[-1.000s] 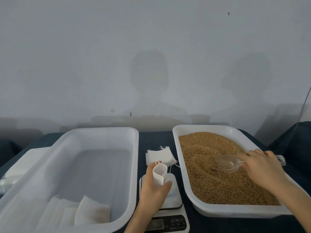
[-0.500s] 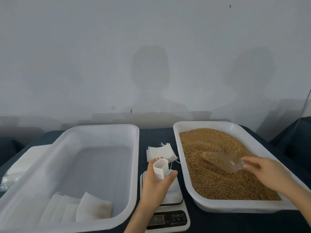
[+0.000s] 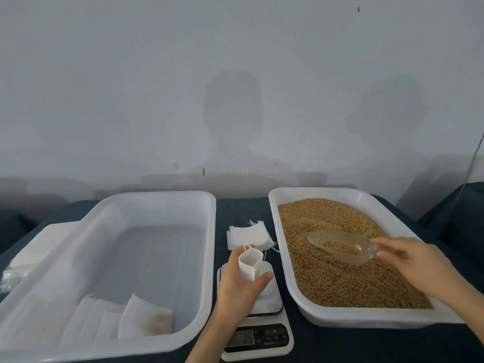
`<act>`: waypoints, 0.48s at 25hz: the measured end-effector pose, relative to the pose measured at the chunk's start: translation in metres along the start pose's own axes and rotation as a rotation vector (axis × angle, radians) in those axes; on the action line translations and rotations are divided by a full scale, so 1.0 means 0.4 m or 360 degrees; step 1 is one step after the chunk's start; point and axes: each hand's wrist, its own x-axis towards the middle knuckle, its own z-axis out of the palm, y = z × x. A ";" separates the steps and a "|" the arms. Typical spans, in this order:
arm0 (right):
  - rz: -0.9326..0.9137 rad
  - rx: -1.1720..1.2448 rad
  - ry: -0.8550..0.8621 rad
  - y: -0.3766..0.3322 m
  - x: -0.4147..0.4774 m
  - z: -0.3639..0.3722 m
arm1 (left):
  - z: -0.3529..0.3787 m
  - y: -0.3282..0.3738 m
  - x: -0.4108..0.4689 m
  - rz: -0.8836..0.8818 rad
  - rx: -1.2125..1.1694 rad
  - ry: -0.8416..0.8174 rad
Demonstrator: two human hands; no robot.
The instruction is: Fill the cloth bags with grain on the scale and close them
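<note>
The small white cloth bag (image 3: 250, 265) stands upright with its mouth open, over the back of the silver weighing plate of the white digital kitchen scale (image 3: 262, 334); whether its bottom touches the plate cannot be told. The left hand (image 3: 241, 284) grasps it, thumb on the right side and fingers curled round the left, and a thin drawstring loop shows at the bag's rim. The scale sits on the dark blue cloth-covered table (image 3: 241, 210) between 2 containers, its black display panel facing the person. Just behind the bag lies a short stack of flat, empty white cloth bags (image 3: 248, 235) with loose strings trailing to the right. To the right, the white rectangular plastic tray (image 3: 288, 200) holds a deep bed of golden-brown grain (image 3: 340, 284). Over that grain the right hand (image 3: 416, 260) grips the handle of a clear plastic scoop (image 3: 340, 246), partly loaded with grain, its bowl pointing left toward the bag. To the left of the scale is a large white rectangular plastic tub (image 3: 157, 200), with several white cloth pouches (image 3: 146, 320) leaning together in its near corner. Beyond the tub's left wall lies a clear plastic packet of white sheets (image 3: 31, 247), blurred. A plain grey wall (image 3: 235, 74) rises behind the table.
</note>
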 end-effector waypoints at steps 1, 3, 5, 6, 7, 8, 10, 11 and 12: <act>-0.0043 0.0029 -0.0001 -0.016 0.000 -0.010 | 0.003 0.002 0.002 -0.0002 0.0014 -0.0007; -0.0167 0.0070 -0.0013 -0.058 0.002 -0.028 | 0.010 0.005 0.006 -0.0012 0.0059 -0.0019; -0.0322 0.0090 -0.0062 -0.113 0.008 -0.044 | 0.015 0.006 0.009 -0.0032 0.0091 -0.0022; -0.0392 0.0089 -0.0098 -0.141 0.015 -0.051 | 0.017 0.004 0.011 -0.0034 0.0100 -0.0026; -0.0447 0.0073 -0.0131 -0.167 0.024 -0.056 | 0.018 0.003 0.012 -0.0028 0.0104 -0.0031; -0.0494 0.0053 -0.0153 -0.188 0.035 -0.059 | 0.019 0.001 0.014 -0.0022 0.0106 -0.0036; -0.0562 -0.0014 -0.0168 -0.220 0.056 -0.060 | 0.020 0.001 0.017 -0.0024 0.0093 -0.0044; -0.0585 -0.0070 -0.0177 -0.230 0.066 -0.059 | 0.020 0.002 0.019 -0.0031 0.0086 -0.0048; -0.0606 -0.0135 -0.0182 -0.238 0.077 -0.057 | 0.021 0.003 0.021 -0.0035 0.0084 -0.0054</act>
